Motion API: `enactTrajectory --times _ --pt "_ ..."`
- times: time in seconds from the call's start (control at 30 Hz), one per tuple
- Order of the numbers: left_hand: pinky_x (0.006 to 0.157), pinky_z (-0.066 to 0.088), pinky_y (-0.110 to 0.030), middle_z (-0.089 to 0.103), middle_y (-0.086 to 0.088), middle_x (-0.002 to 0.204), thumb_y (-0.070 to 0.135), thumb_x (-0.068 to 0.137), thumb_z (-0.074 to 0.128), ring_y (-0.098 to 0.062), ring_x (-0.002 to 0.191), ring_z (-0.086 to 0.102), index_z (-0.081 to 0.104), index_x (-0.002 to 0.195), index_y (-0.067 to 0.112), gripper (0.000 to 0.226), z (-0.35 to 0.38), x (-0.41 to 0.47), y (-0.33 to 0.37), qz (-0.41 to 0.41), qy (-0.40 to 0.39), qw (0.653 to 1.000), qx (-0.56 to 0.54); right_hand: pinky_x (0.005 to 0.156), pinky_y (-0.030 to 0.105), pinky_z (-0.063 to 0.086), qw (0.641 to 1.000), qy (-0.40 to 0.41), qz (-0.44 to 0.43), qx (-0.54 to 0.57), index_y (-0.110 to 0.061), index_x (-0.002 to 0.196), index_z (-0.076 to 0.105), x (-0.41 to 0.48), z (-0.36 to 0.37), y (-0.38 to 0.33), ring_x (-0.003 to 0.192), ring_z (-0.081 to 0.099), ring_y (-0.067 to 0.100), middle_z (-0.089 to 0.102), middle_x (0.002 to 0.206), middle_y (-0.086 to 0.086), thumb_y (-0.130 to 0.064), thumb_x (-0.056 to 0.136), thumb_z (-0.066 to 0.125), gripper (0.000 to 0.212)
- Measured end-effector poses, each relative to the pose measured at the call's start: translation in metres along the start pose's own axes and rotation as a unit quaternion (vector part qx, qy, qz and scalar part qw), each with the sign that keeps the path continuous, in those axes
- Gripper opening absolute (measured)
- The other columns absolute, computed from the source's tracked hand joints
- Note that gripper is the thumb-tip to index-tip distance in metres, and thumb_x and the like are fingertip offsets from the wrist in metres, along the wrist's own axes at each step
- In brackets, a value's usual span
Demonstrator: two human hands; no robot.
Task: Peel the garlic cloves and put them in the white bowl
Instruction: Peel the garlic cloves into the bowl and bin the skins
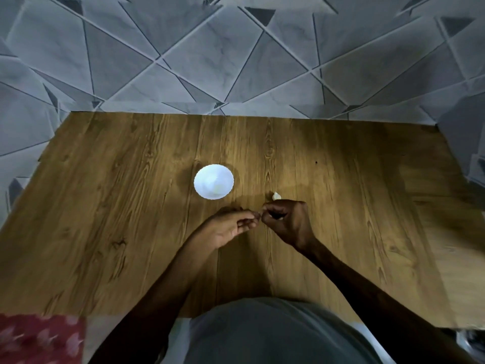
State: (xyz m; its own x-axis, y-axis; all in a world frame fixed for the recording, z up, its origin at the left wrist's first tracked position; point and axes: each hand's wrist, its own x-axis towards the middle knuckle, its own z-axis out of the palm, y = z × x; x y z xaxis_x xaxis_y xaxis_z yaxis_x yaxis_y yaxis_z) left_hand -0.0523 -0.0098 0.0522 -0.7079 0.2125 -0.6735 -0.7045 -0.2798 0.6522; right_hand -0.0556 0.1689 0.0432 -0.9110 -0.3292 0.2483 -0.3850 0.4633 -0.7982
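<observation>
At 7 o'clock in the view, off the table's near corner, lies a red patterned cloth. The white bowl stands near the middle of the wooden table. It is washed out by glare, with a faint pale patch inside toward its 4 o'clock rim. Whether that is a peeled clove cannot be told.

At 5 o'clock from the bowl, the two hands meet fingertip to fingertip above the table. The left hand lies palm up with its fingers curled in, and thumb and forefinger nip at the meeting point. The right hand is curled knuckles up, grasping a held clove that shows only as a pale sliver among the fingers. The left hand's pinch seems to be on that clove's end or its skin, but the spot is too small and dark to tell which.

Just past the right hand's knuckles, at 4 o'clock from the bowl and well apart from it, a loose clove lies on the wood.

I judge the task to be under way. One clove is being peeled, at least one more waits, and no discarded skins can be made out on the table.
</observation>
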Motion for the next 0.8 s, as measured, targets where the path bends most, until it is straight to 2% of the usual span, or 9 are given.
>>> enactTrajectory --times 0.07,0.2,0.4,0.47,0.5,0.57,0.63,0.7,0.8 --pt "0.064 0.057 -0.019 0.070 -0.008 0.071 -0.004 0.092 0.054 -0.010 0.063 0.066 0.065 0.086 -0.001 0.013 -0.003 -0.001 0.000 -0.053 -0.017 0.995 -0.083 0.054 0.036 0.050 0.999 -0.003 -0.038 0.001 -0.010 0.074 0.073 0.003 -0.001 -0.002 0.060 0.062 0.010 0.068 0.067 -0.002 -0.019 0.088 0.065 0.019" --pt "0.064 0.058 -0.021 0.068 -0.011 0.079 -0.004 0.092 0.054 -0.012 0.066 0.067 0.065 0.090 -0.003 0.011 -0.002 -0.002 -0.006 -0.067 -0.018 0.982 -0.174 0.055 0.036 0.051 0.999 0.023 -0.043 -0.016 -0.010 0.076 0.073 0.005 0.001 -0.003 0.062 0.063 0.009 0.068 0.068 -0.002 -0.013 0.088 0.067 0.014" --pt "0.066 0.059 -0.023 0.069 -0.014 0.089 -0.003 0.091 0.056 -0.016 0.074 0.071 0.065 0.096 -0.004 0.010 0.008 -0.005 -0.015 -0.068 -0.014 0.954 -0.291 0.057 0.018 0.051 0.997 0.068 -0.025 0.003 -0.010 0.079 0.075 0.001 0.003 -0.008 0.063 0.064 0.005 0.070 0.070 -0.003 -0.004 0.086 0.071 0.011" --pt "0.072 0.058 -0.024 0.070 -0.015 0.090 -0.005 0.087 0.063 -0.017 0.080 0.071 0.059 0.096 0.004 0.013 0.010 -0.004 -0.021 0.025 0.040 0.982 -0.181 0.058 0.016 0.050 0.998 0.060 -0.001 -0.007 -0.014 0.081 0.076 -0.002 0.005 -0.005 0.063 0.064 0.003 0.070 0.072 -0.007 -0.013 0.087 0.070 0.008" --pt "0.073 0.057 -0.022 0.070 -0.013 0.089 -0.003 0.084 0.068 -0.016 0.082 0.070 0.053 0.095 0.008 0.022 0.011 -0.004 -0.023 0.101 0.093 0.989 -0.058 0.057 0.016 0.050 0.998 0.057 0.010 -0.014 -0.016 0.081 0.076 -0.004 0.006 -0.004 0.062 0.064 0.003 0.070 0.071 -0.009 -0.017 0.086 0.069 0.008" --pt "0.071 0.054 -0.018 0.072 -0.006 0.084 0.003 0.077 0.076 -0.010 0.080 0.069 0.043 0.096 0.010 0.038 0.009 -0.001 -0.028 0.251 0.175 0.935 0.180 0.056 0.013 0.047 0.998 0.054 0.036 -0.024 -0.017 0.080 0.076 -0.007 0.010 -0.002 0.061 0.064 0.004 0.069 0.069 -0.011 -0.016 0.084 0.071 0.007" --pt "0.070 0.054 -0.018 0.071 0.001 0.078 0.003 0.076 0.077 -0.005 0.076 0.069 0.042 0.095 0.009 0.040 0.011 0.001 -0.030 0.343 0.195 0.879 0.268 0.055 0.013 0.049 0.995 0.054 0.073 -0.028 -0.017 0.080 0.077 -0.008 0.012 -0.001 0.062 0.065 0.005 0.069 0.068 -0.011 -0.009 0.082 0.073 0.009" --pt "0.068 0.053 -0.015 0.070 0.001 0.077 0.004 0.076 0.077 -0.003 0.073 0.068 0.042 0.094 0.012 0.040 0.012 0.001 -0.032 0.348 0.220 0.866 0.283 0.056 0.018 0.053 0.993 0.056 0.105 -0.018 -0.019 0.081 0.077 -0.007 0.013 -0.001 0.062 0.066 0.004 0.069 0.068 -0.013 -0.007 0.082 0.074 0.012" --pt "0.070 0.054 -0.020 0.070 -0.008 0.083 0.002 0.078 0.075 -0.008 0.071 0.070 0.047 0.095 0.012 0.034 0.016 -0.004 -0.026 0.187 0.191 0.959 0.096 0.056 0.020 0.055 0.989 0.061 0.135 0.028 -0.024 0.082 0.075 -0.006 0.012 -0.001 0.057 0.066 0.002 0.069 0.067 -0.016 -0.008 0.084 0.073 0.016"
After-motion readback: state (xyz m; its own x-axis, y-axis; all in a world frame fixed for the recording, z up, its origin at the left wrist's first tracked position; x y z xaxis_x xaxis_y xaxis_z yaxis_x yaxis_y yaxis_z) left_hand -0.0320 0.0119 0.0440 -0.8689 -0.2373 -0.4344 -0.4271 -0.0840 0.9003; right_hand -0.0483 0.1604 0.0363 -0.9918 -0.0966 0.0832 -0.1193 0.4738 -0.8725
